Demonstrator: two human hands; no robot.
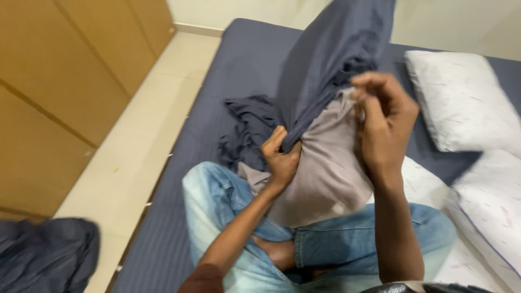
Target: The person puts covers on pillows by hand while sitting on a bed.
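The dark blue pillowcase [325,59], seen from the head camera, is drawn up over a grey pillow [325,168] that rests on the person's lap, above crossed legs in light blue jeans [217,201], with its loose upper end rising out of the top of the picture. The left hand [280,158] has its grip closed on the lower edge of the pillowcase at the pillow's left side, and the right hand [385,122] has its fingers curled tight on the cloth at the pillow's upper right corner. The person sits on a bed [244,59] covered by a blue sheet, with two white pillows [461,100] lying to the right, another blue cloth [247,127] crumpled just behind the left hand, and a wooden wardrobe [59,87] across the pale floor [146,141] on the left.
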